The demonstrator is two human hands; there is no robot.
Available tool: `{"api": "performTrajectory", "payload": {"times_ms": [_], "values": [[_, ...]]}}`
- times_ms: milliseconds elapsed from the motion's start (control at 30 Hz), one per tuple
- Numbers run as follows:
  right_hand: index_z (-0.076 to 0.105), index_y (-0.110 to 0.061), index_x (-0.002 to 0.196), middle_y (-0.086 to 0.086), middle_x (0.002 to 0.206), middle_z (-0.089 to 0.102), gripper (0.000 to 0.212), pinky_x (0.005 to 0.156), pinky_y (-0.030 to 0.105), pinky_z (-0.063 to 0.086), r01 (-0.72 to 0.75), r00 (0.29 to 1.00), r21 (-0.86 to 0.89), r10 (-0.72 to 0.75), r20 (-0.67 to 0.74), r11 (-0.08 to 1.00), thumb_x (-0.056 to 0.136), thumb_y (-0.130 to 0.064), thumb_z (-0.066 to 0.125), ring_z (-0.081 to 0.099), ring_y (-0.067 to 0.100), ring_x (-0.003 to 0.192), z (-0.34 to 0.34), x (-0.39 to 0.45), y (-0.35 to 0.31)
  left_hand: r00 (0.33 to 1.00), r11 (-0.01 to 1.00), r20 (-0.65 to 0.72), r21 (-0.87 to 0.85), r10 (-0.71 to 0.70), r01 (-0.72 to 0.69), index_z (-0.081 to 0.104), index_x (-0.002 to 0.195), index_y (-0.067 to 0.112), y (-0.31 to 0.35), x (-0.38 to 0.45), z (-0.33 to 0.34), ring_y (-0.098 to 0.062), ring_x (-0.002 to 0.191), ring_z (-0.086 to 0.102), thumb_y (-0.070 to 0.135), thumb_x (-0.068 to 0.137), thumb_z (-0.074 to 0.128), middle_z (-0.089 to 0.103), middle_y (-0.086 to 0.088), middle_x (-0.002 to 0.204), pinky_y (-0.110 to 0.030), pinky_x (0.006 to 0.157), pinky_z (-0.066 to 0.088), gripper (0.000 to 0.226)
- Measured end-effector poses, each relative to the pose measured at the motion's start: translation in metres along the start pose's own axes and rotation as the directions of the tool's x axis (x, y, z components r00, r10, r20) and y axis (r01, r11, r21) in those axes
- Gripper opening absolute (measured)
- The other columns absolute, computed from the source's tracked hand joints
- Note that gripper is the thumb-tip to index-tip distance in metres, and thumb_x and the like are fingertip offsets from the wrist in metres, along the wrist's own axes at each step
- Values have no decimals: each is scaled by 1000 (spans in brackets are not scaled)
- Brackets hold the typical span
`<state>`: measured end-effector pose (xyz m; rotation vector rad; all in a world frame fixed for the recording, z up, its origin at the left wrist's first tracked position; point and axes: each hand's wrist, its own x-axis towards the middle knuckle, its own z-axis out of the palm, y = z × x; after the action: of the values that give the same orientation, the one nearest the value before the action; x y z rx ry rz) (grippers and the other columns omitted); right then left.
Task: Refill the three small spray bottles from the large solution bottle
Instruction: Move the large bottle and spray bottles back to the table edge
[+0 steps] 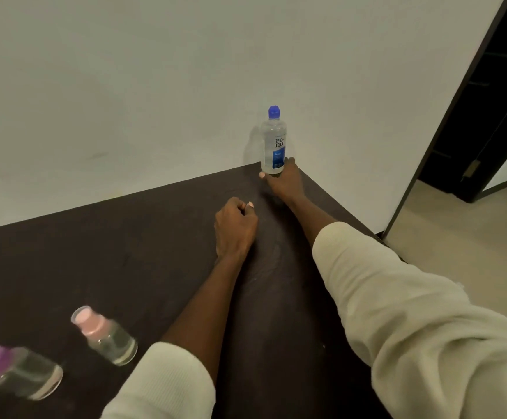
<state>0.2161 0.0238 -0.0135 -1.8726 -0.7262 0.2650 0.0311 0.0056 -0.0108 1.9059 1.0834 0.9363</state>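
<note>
The large solution bottle (273, 142), clear with a blue cap and a blue label, stands upright at the far right corner of the dark table (125, 252). My right hand (282, 181) reaches out and wraps its fingers around the bottle's base. My left hand (235, 226) rests on the table as a loose fist, holding nothing. Two small spray bottles stand near the front left: one with a pink cap (104, 335) and one with a purple cap (16, 371), blurred at the frame's edge. A third small bottle is not in view.
A white wall (155, 86) runs along the table's far edge. At the right, the table ends beside a dark door frame (470, 86) and a pale tiled floor (473, 237).
</note>
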Motion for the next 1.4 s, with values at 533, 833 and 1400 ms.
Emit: {"api": "performTrajectory", "payload": {"times_ms": [533,833,1400], "values": [[36,-12,146,4,143,46,63,113,37,38,-185,975,322,131,181,928,92,-23,65,44,15,132,11,-316,-64,881,959,-473,-255,-11,-125,62,86,17,-7,-228,-144,-7,67,56,25,100,62,63,4,77,-23,64,49,16],[31,-12,150,4,153,38,94,113,35,36,-19,929,243,-72,363,970,73,-21,84,39,17,138,64,-399,-97,799,943,-527,-299,-291,146,34,153,14,-72,-227,-232,-21,143,42,21,91,73,44,-4,155,-40,118,37,73],[55,-18,66,-5,70,59,25,58,19,39,170,936,140,-204,288,975,87,-21,69,54,1,60,132,-320,-124,804,954,-534,-269,-263,133,67,84,15,-102,-114,-235,-10,73,63,25,96,64,68,4,78,-30,68,52,16]]}}
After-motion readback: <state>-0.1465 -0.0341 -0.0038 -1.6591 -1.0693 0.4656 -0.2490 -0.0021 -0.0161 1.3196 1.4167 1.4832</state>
